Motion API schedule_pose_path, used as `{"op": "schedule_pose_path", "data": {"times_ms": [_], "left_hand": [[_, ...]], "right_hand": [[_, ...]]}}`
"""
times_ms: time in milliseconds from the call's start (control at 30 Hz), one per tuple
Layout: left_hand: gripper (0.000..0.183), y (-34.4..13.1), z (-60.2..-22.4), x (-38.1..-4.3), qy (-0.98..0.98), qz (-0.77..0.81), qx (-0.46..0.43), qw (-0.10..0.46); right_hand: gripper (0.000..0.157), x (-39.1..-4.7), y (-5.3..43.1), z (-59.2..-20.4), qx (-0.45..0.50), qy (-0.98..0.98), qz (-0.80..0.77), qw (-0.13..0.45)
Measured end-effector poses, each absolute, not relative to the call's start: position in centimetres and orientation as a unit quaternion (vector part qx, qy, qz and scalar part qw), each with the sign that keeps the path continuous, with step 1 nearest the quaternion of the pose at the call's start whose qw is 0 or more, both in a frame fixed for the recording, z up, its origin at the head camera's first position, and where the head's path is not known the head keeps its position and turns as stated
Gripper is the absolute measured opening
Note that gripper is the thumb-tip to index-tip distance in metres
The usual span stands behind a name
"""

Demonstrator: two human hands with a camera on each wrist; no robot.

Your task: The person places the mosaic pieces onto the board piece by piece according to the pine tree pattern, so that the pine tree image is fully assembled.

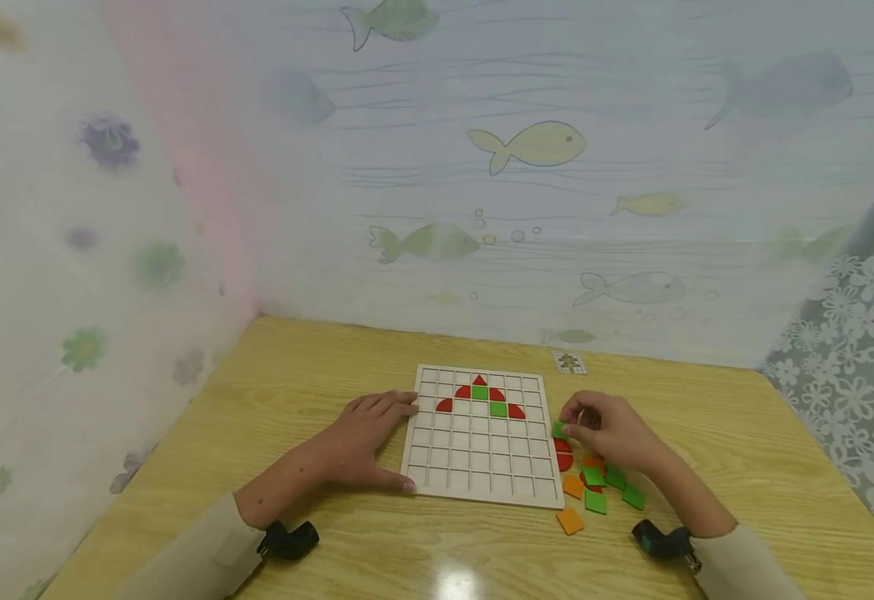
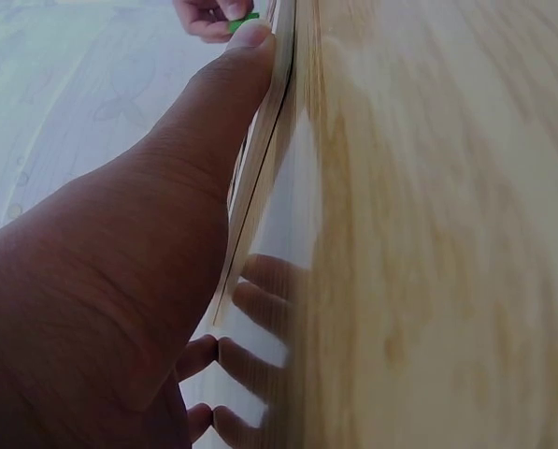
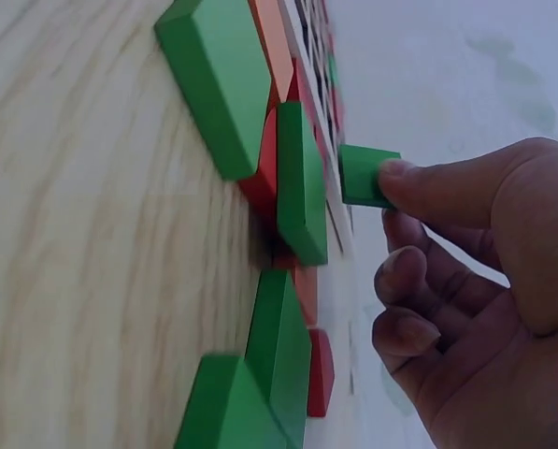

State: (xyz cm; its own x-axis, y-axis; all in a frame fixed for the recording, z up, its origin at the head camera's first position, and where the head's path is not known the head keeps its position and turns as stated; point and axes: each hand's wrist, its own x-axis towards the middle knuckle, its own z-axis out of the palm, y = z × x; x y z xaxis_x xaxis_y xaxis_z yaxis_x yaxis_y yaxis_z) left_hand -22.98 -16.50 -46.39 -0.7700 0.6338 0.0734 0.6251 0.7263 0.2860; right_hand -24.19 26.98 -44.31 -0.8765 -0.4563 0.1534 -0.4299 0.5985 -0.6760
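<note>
A pale wooden grid board (image 1: 466, 462) lies flat on the table, with red rounded pieces, a red triangle (image 1: 479, 380) and two green squares (image 1: 498, 409) set in its upper cells. My left hand (image 1: 362, 442) rests at the board's left side, fingers spread, thumb at its lower left corner. Just off the board's right edge, my right hand (image 1: 612, 429) pinches a green square tile (image 3: 364, 175) between thumb and forefinger. Beneath and beside that hand lie loose tiles: green squares (image 1: 596, 502), orange squares (image 1: 570, 521) and red rounded pieces (image 1: 563, 461).
A small patterned card (image 1: 570, 362) lies on the table (image 1: 317, 350) beyond the board's upper right corner. Fish-printed sheeting (image 1: 422, 292) rises behind the table, with flowered sheeting (image 1: 107, 333) on the left. Dark wrist cameras (image 1: 290, 540) sit on both sleeves.
</note>
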Motion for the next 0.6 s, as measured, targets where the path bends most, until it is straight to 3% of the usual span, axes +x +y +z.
{"op": "schedule_pose_path", "data": {"times_ms": [600], "left_hand": [[0.114,-16.6,-46.3,-23.0,0.925,0.157,0.344,0.011]], "right_hand": [[0.005,-26.2,21.7,-43.9,-0.247,0.888,-0.388,0.022]]}}
